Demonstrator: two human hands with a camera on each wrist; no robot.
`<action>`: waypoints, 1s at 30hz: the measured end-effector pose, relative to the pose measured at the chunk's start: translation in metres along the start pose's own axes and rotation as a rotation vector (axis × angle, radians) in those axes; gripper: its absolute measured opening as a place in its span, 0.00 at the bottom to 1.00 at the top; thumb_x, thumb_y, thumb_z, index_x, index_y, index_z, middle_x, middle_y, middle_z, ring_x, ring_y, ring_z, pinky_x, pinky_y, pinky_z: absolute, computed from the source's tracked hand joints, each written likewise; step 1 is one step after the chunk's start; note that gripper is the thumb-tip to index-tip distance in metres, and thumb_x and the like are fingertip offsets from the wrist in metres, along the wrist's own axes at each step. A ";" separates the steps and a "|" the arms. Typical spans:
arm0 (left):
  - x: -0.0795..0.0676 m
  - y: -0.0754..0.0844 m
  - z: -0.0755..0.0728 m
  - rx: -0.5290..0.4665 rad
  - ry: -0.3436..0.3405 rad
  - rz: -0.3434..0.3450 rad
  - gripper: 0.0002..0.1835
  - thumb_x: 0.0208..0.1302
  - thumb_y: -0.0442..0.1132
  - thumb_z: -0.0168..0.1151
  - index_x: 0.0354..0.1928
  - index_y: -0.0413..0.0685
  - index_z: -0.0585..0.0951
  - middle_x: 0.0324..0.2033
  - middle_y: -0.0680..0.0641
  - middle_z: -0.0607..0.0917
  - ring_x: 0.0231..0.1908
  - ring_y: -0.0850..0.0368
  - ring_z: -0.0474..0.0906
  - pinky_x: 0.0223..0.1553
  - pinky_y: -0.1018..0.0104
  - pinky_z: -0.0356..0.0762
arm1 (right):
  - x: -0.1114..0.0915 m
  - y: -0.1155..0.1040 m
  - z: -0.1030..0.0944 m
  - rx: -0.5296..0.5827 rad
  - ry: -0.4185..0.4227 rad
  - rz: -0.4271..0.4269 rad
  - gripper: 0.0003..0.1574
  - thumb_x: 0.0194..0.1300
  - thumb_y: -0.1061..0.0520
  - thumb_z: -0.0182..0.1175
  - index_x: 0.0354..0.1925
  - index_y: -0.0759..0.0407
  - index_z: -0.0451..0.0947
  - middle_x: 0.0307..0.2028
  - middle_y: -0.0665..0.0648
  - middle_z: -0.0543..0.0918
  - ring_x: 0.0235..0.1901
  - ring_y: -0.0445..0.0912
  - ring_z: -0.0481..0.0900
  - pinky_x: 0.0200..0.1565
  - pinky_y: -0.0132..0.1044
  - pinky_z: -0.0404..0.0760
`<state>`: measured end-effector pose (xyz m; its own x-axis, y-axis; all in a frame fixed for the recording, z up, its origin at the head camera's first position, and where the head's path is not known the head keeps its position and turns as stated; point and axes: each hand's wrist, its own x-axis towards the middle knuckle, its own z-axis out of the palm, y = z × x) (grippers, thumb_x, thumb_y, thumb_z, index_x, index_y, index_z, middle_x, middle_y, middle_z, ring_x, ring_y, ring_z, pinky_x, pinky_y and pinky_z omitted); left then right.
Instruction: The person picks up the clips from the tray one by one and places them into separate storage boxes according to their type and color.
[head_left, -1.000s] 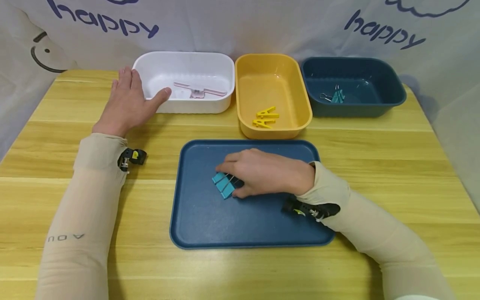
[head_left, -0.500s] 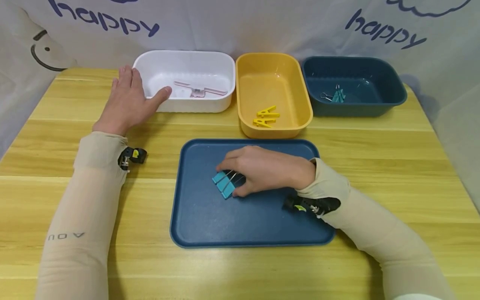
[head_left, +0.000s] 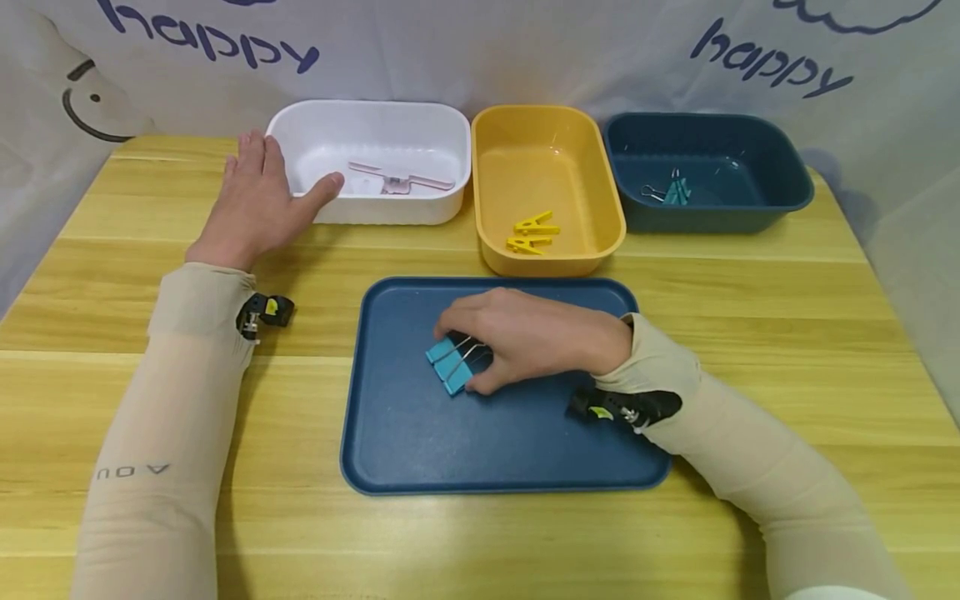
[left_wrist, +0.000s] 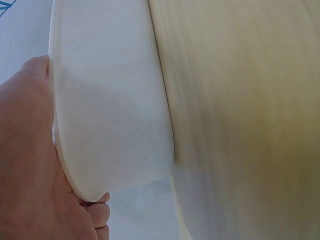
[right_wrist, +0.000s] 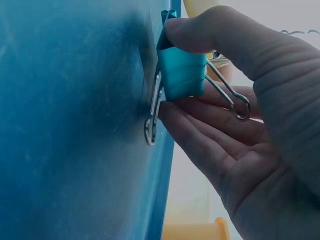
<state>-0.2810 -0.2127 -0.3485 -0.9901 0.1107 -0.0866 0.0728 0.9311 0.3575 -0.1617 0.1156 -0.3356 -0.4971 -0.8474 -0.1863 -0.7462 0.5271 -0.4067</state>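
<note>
On the dark blue tray [head_left: 390, 442], a teal binder clip [head_left: 448, 365] with wire handles is pinched between the thumb and fingers of my right hand [head_left: 521, 335]. In the right wrist view the thumb [right_wrist: 200, 32] presses one end of the clip and the fingers are at its other end. One wire handle [right_wrist: 153, 112] lies right against the tray surface. My left hand [head_left: 255, 200] rests on the left end of the white bin [head_left: 390, 212], fingers extended and thumb over the front rim. The left wrist view shows its fingertips [left_wrist: 100, 212] at the bin's corner.
A pale pink clip [head_left: 396, 183] lies in the white bin. Beside it, the yellow bin [head_left: 551, 167] holds yellow clothespins [head_left: 534, 223]. Another teal binder clip [head_left: 677, 192] is in the dark blue-green bin [head_left: 712, 220]. All three bins stand behind the tray on the wooden table [head_left: 787, 358].
My right hand has lifted very slightly toward the back of the tray, and the binder clip has shifted a touch with it. The left hand stays in place on the white bin.
</note>
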 end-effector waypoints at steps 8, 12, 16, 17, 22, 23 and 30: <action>0.000 0.000 0.000 -0.003 0.001 0.001 0.63 0.69 0.78 0.33 0.78 0.31 0.27 0.80 0.32 0.25 0.82 0.36 0.19 0.84 0.43 0.21 | 0.000 0.002 -0.001 0.010 0.013 -0.001 0.37 0.62 0.46 0.73 0.66 0.54 0.77 0.63 0.51 0.82 0.59 0.41 0.81 0.66 0.39 0.82; -0.001 0.001 0.000 -0.005 0.008 0.003 0.63 0.69 0.78 0.33 0.79 0.31 0.28 0.80 0.32 0.25 0.82 0.36 0.20 0.84 0.43 0.22 | -0.001 0.002 -0.003 0.022 0.019 -0.008 0.37 0.62 0.44 0.73 0.66 0.54 0.78 0.63 0.52 0.83 0.60 0.42 0.81 0.65 0.39 0.82; -0.001 0.001 0.000 -0.007 0.014 0.006 0.63 0.69 0.78 0.34 0.79 0.30 0.28 0.81 0.32 0.26 0.82 0.36 0.21 0.84 0.43 0.23 | -0.002 0.003 -0.006 0.041 0.038 -0.017 0.38 0.62 0.43 0.74 0.66 0.54 0.78 0.62 0.52 0.83 0.58 0.41 0.82 0.63 0.38 0.83; -0.002 0.001 0.000 -0.008 0.016 0.008 0.63 0.69 0.78 0.34 0.79 0.30 0.28 0.81 0.31 0.26 0.82 0.36 0.21 0.84 0.43 0.23 | -0.002 0.004 -0.007 0.046 0.046 -0.019 0.38 0.62 0.43 0.74 0.66 0.54 0.78 0.62 0.52 0.84 0.57 0.41 0.82 0.63 0.38 0.83; -0.002 0.001 0.000 -0.011 0.019 0.014 0.63 0.69 0.78 0.34 0.79 0.30 0.28 0.81 0.31 0.27 0.82 0.36 0.22 0.84 0.42 0.23 | -0.004 0.005 -0.009 0.054 0.077 -0.031 0.38 0.62 0.42 0.74 0.65 0.54 0.79 0.61 0.52 0.84 0.57 0.41 0.82 0.62 0.38 0.84; -0.002 0.001 0.000 -0.011 0.018 0.014 0.63 0.69 0.78 0.34 0.79 0.30 0.28 0.81 0.31 0.27 0.82 0.36 0.21 0.84 0.42 0.23 | -0.004 0.006 -0.009 0.054 0.083 -0.031 0.38 0.62 0.42 0.74 0.65 0.54 0.79 0.60 0.52 0.84 0.57 0.41 0.82 0.62 0.38 0.83; -0.002 0.001 0.000 -0.009 0.009 0.008 0.63 0.69 0.78 0.34 0.79 0.31 0.28 0.80 0.32 0.26 0.82 0.36 0.20 0.84 0.42 0.22 | -0.007 0.008 -0.012 0.053 0.130 -0.015 0.38 0.61 0.41 0.75 0.65 0.53 0.80 0.61 0.51 0.85 0.60 0.42 0.82 0.65 0.40 0.82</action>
<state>-0.2794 -0.2119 -0.3481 -0.9906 0.1144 -0.0750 0.0793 0.9271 0.3664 -0.1696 0.1262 -0.3267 -0.5424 -0.8377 -0.0636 -0.7308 0.5078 -0.4561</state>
